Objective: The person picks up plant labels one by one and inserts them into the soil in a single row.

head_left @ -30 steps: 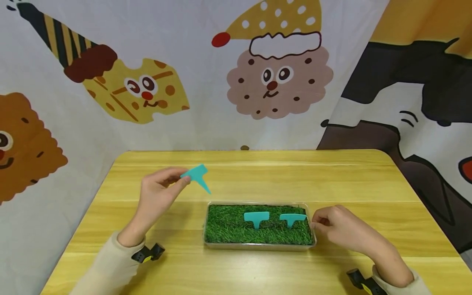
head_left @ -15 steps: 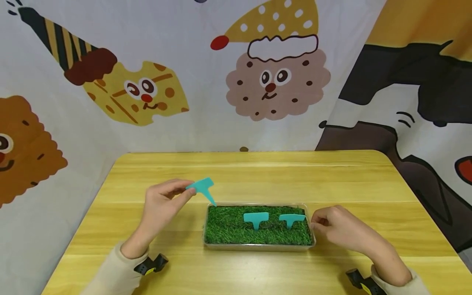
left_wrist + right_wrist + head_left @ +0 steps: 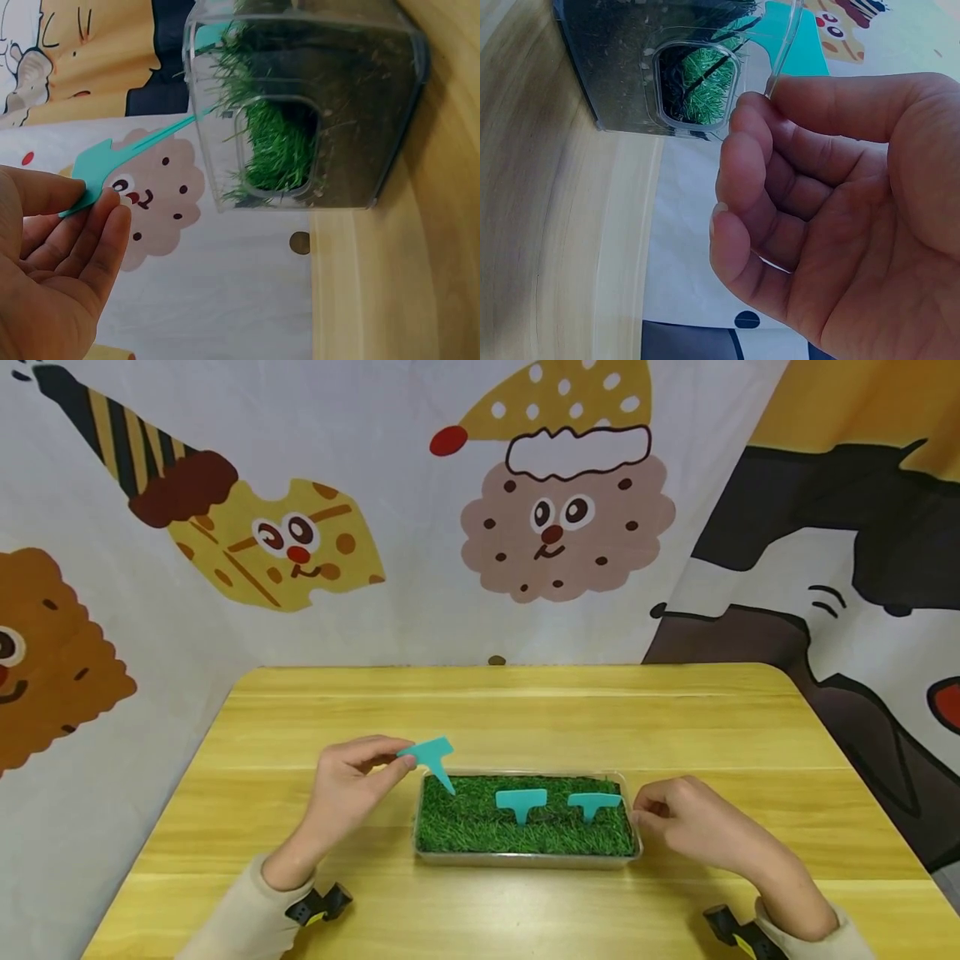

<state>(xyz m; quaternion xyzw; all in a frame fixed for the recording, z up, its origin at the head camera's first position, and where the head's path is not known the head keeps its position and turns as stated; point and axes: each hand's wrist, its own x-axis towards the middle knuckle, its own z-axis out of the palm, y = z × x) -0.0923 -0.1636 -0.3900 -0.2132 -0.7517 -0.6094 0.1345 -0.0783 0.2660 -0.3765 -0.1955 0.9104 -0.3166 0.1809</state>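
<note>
Between thumb and fingers, my left hand [image 3: 352, 789] pinches the corner of a teal T-shaped plant label [image 3: 432, 752], its pointed stem slanting down over the left part of the grass. In the left wrist view the label [image 3: 94, 169] reaches toward the rim of a clear plastic box [image 3: 367, 150]. Green grass [image 3: 465, 827] fills this box, and two more labels, one near the middle [image 3: 521, 799] and one at the right [image 3: 594, 801], stand upright in it. My right hand [image 3: 697, 822] has curled fingers and pinches the box's right rim; in the right wrist view thumb and forefinger meet at that edge.
The box stands on a wooden table [image 3: 300, 693] with light stripes. Behind the table hangs a white cloth [image 3: 420, 527] printed with cartoon biscuits. A black camera [image 3: 318, 903] is strapped to the left wrist, another [image 3: 738, 931] to the right.
My left hand has moved right and down with the label, bringing its tip from beyond the box's back left corner to over the grass. The right hand has stayed at the rim.
</note>
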